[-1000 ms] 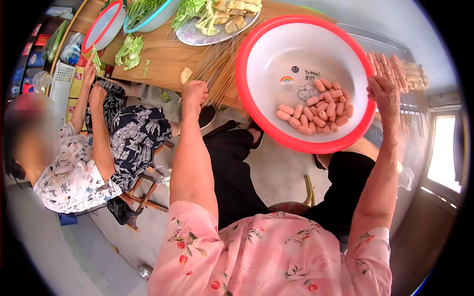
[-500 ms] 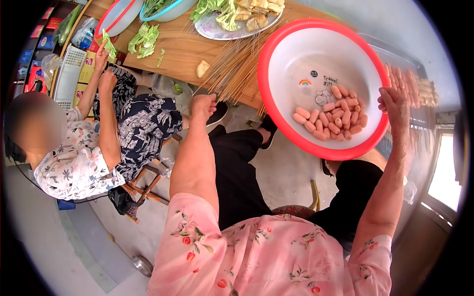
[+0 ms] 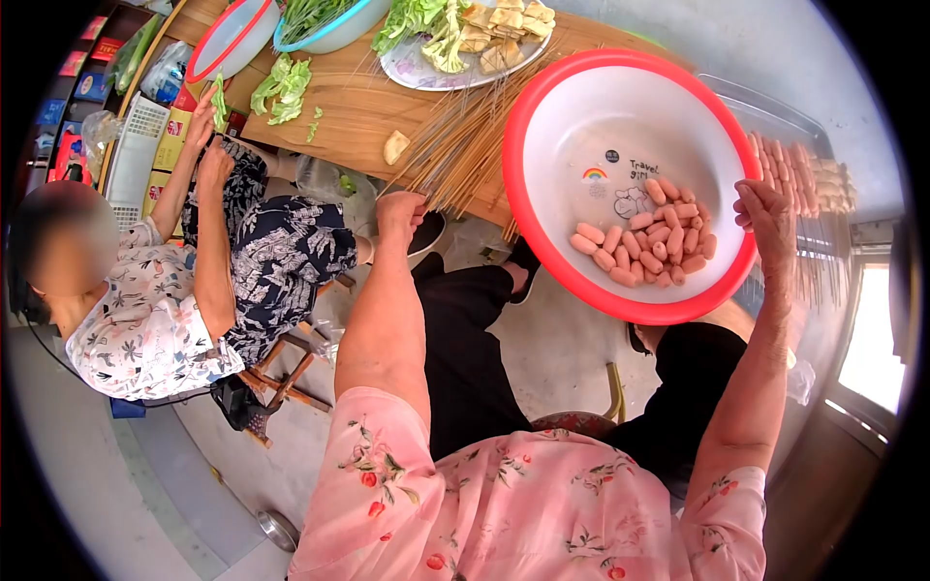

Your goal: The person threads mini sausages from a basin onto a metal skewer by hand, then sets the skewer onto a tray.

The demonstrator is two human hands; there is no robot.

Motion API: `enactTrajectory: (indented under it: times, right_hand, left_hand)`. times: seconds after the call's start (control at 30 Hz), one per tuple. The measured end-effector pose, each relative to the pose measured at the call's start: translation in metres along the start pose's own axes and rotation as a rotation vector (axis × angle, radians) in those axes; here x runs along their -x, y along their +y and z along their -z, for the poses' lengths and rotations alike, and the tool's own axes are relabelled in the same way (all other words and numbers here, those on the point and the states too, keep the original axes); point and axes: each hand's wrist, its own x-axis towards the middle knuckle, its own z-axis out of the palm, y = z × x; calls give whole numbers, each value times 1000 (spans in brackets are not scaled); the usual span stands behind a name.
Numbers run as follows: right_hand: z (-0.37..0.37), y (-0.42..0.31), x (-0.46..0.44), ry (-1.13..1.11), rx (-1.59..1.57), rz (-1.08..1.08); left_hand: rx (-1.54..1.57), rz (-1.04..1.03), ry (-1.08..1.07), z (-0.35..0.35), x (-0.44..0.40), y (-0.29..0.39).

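Note:
My left hand (image 3: 400, 211) is closed at the table's front edge, close to the ends of a spread of thin bamboo skewers (image 3: 484, 140). What its curled fingers hold is too small to make out. Over on the right, my right hand (image 3: 768, 215) is pinched shut beside the red rim of a large white basin (image 3: 572, 136). Anything between those fingertips cannot be made out. Several small pink sausages (image 3: 647, 242) lie heaped at the basin's lower right. Beyond the right hand, rows of skewered sausages (image 3: 783, 172) rest on a clear tray (image 3: 765, 107).
An oval plate (image 3: 412, 70) with lettuce and fried tofu pieces (image 3: 502, 48) stands at the back of the wooden table (image 3: 358, 107). One tofu piece (image 3: 396, 146) lies alone near the skewers. Seated at left, another person (image 3: 155, 310) holds a lettuce leaf (image 3: 218, 102).
The view has shifted slightly, so the table and basin appear a little lower. My right hand has moved slightly left against the rim. My left hand stays by the skewer ends.

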Motion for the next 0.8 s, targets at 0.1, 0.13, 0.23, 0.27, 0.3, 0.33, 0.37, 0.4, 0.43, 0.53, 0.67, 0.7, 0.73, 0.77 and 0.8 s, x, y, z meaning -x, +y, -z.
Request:
enactTrajectory:
  times: [0.1, 0.13, 0.23, 0.27, 0.3, 0.33, 0.37, 0.4, 0.43, 0.53, 0.67, 0.7, 0.73, 0.77, 0.8]
  right_hand:
    - [0, -1, 0, -27, 7, 0]
    - [-1, -2, 1, -32, 12, -5]
    - [-2, -2, 0, -44, 31, -3]
    - [-2, -3, 0, -47, 46, 3]
    - [-2, -4, 1, -48, 48, 4]
    - [-3, -5, 1, -47, 49, -1]
    - [-3, -6, 2, -47, 50, -6]
    - [-3, -6, 2, -47, 51, -7]
    - [-3, -5, 1, -44, 46, -1]
    - [-2, -2, 0, -47, 38, 4]
    - [-2, -4, 1, -55, 46, 6]
    - [-3, -4, 2, -55, 46, 7]
    - [-3, -4, 2, -55, 45, 6]
    - [-3, -5, 2, -55, 44, 5]
    - [-3, -5, 2, -55, 43, 6]
  left_hand:
    - [-11, -20, 34, 1, 7, 6]
    - [-11, -21, 35, -1, 9, 8]
    - [84, -76, 99, -4, 16, 10]
    - [58, -109, 88, -6, 18, 11]
    - [33, -142, 75, -7, 19, 11]
    - [33, -141, 74, -7, 17, 11]
    - [21, -127, 50, -8, 13, 10]
    - [7, -112, 26, -8, 11, 10]
    - [7, -111, 25, -8, 11, 9]
    - [-26, -187, 21, -7, 8, 8]
    - [-148, -185, 92, -2, 1, 4]
    - [-160, -196, 107, 0, 1, 3]
    - [-159, -196, 107, 2, 2, 2]
    - [-74, -234, 95, 4, 3, 0]
    - [11, -271, 83, 5, 6, 1]
